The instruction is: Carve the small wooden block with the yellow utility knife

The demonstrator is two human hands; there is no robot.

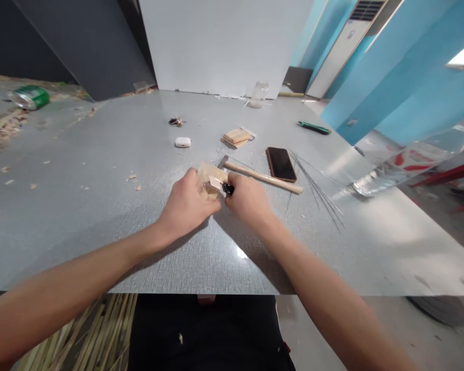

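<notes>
Near the table's middle, my left hand point(187, 201) is closed around a pale yellowish piece point(209, 171); blur leaves it unclear whether it is wood or a wrapped packet. My right hand point(249, 198) grips a small black-handled knife point(227, 188), most of it hidden by my fingers. A flat pale part, perhaps its blade, reaches left against the yellowish piece. Just behind both hands lies a hammer point(265, 178), its wooden handle pointing right and its dark head beside the piece.
Beyond the hammer lie a phone point(281, 164), a stack of wooden pieces point(236, 137) and a white earbud case point(183, 142). Thin metal wires point(317, 183) and a plastic bottle point(406, 159) are at right. A green cutter point(314, 128) lies farther back; a green can point(30, 97) is far left.
</notes>
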